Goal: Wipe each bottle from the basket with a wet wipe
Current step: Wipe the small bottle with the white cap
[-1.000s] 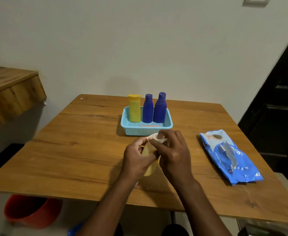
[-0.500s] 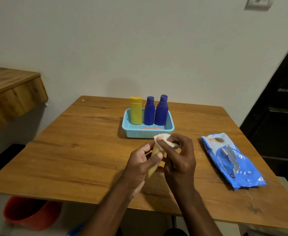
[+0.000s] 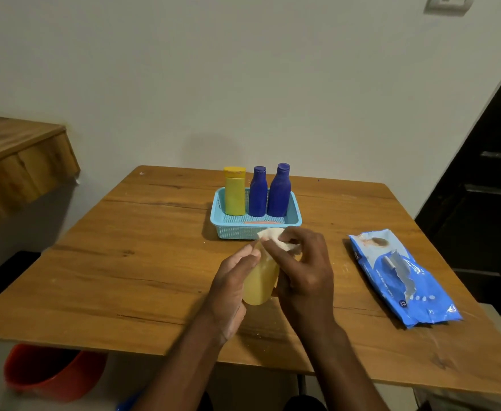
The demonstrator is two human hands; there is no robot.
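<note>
A pale yellow bottle (image 3: 259,284) is held above the table's middle, tilted with its top toward the basket. My left hand (image 3: 233,287) grips its body from the left. My right hand (image 3: 302,271) pinches a white wet wipe (image 3: 276,239) against the bottle's top, which the wipe hides. Behind them a light blue basket (image 3: 231,229) holds a yellow bottle (image 3: 235,192) and two dark blue bottles (image 3: 258,192) (image 3: 279,191), all upright.
A blue wet wipe pack (image 3: 403,277) lies on the wooden table (image 3: 124,262) to the right, its flap open. A red bucket (image 3: 50,372) sits on the floor under the table's left corner. A wooden ledge (image 3: 15,161) juts out at the left.
The bottle has tipped so more of its body shows between my hands. My right hand has shifted the wipe around the bottle's top. The basket and the pack stayed put.
</note>
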